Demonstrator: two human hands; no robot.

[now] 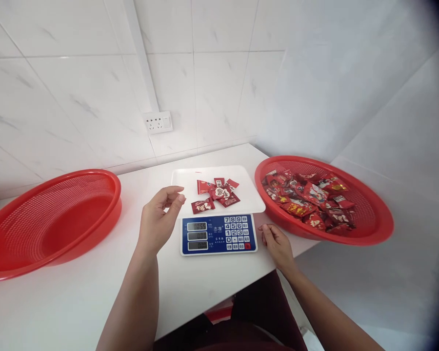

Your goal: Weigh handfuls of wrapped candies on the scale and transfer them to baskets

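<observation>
A digital weighing scale (219, 235) with a blue keypad panel sits on the table, its top display reading about 0.055. On its white weighing tray (183, 175) lie several red-wrapped candies (219, 192), bunched near the middle. My left hand (159, 217) hovers at the tray's left edge, thumb and forefinger apart, nothing visible between them. Beside the scale's right edge is my right hand (277, 246), fingers curled together near the keypad; I see nothing in them. To the right, a red plastic basket (373, 219) holds a heap of red-wrapped candies (310, 200).
Another red perforated basket (73, 229) stands on the left side of the white table (205, 287). A tiled wall (219, 87) with a power socket (158, 122) rises behind. The table's front right edge runs near my right hand, and the right basket overhangs it.
</observation>
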